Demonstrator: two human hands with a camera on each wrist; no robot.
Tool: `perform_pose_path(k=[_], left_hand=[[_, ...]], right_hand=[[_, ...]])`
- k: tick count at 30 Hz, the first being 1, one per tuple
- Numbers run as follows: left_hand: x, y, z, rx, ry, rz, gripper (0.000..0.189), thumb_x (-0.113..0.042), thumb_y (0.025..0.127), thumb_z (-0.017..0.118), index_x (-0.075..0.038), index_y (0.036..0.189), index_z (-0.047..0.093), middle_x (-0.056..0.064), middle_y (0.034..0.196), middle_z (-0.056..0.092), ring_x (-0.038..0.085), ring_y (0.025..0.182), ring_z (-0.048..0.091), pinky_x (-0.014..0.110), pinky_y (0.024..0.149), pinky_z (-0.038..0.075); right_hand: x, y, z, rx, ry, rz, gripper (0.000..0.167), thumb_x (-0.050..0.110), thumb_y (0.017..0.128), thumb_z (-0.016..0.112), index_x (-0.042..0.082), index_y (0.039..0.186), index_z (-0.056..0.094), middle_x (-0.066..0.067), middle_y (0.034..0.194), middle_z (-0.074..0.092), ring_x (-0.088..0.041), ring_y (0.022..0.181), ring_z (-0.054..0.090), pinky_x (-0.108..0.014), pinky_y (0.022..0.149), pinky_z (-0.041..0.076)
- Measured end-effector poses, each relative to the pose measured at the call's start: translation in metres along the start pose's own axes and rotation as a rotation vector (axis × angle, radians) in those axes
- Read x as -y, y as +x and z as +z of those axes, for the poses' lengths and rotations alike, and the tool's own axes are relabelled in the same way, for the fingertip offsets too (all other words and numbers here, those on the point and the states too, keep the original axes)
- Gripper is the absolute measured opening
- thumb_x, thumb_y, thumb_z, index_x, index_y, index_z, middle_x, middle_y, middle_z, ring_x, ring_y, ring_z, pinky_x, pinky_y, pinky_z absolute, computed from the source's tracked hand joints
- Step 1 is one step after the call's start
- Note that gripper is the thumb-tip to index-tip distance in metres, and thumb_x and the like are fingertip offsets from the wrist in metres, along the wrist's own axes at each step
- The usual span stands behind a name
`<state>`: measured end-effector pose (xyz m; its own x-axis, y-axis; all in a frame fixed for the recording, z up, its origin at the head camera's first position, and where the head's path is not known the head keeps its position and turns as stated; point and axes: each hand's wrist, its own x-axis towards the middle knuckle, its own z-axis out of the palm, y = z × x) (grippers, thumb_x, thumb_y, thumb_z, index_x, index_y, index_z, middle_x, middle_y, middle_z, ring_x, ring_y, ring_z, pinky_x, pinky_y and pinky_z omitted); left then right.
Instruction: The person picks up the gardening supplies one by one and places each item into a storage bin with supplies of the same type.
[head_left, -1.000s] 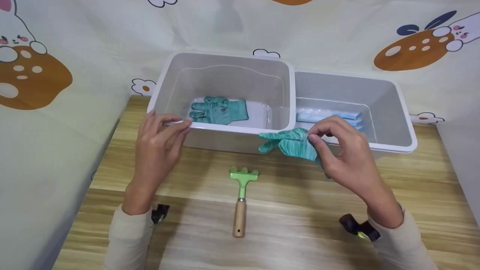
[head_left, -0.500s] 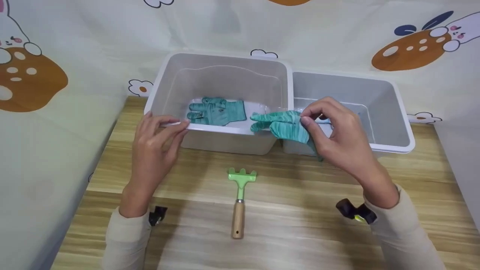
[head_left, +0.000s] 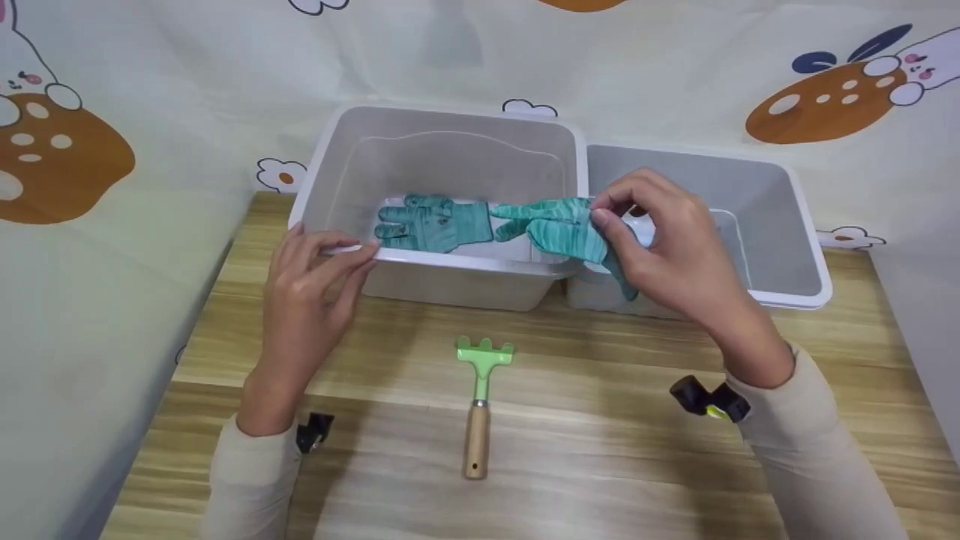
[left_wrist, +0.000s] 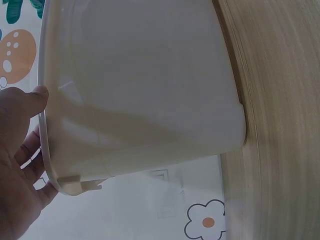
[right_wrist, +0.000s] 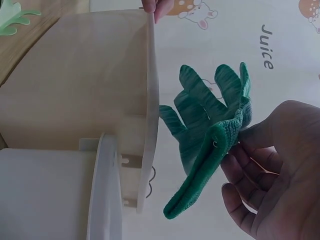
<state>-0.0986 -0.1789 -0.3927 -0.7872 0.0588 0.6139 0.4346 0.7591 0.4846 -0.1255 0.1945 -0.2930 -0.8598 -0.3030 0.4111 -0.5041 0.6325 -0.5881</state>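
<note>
The right hand [head_left: 679, 240] had a light pinch on a glove [head_left: 568, 236], thumb against forefinger near the cuff, with no gap to spare between the tips; its other fingers were bent below. The glove was in the air, higher than the rim [head_left: 465, 262] of the left bin [head_left: 450, 286], over its near right corner. The glove's fingers pointed inward, while the cuff drooped toward the right bin [head_left: 787, 240] just beside.

The left hand [head_left: 311, 281] gripped the rim at the near left corner, thumb on the outer side and fingers beyond the edge.

A second glove [head_left: 435, 225] lay flat on the left bin's floor, fingers to the left. The rake [head_left: 475, 405] lay on the table [head_left: 375, 450] in front of the bins, apart from both hands.

The step in hand looked like bringing the glove in over the left bin. Done well, it called for height until the low-hanging cuff was past the rim, since that loose end seemed likeliest to snag. The small pinch probably sufficed for such light cloth, though it let the glove swing, so a slow, level move suited it best. A steady left hand would keep the bin from shifting if the cloth brushed it.
</note>
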Motion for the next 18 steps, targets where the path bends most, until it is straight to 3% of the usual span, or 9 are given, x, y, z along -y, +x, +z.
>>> perform_pose_path(k=[18], left_hand=[[0.001,0.000,0.000,-0.009,-0.005,0.003,0.027,-0.012,0.093,0.081,-0.016,0.119,0.082,0.014,0.116,0.075,0.036,0.121,0.065,0.064,0.128,0.031]], right_hand=[[0.003,0.035,-0.008,0.087,0.030,0.002,0.013,0.011,0.103,0.068,0.001,0.110,0.073,-0.009,0.103,0.073,-0.008,0.094,0.060,-0.016,0.089,0.049]])
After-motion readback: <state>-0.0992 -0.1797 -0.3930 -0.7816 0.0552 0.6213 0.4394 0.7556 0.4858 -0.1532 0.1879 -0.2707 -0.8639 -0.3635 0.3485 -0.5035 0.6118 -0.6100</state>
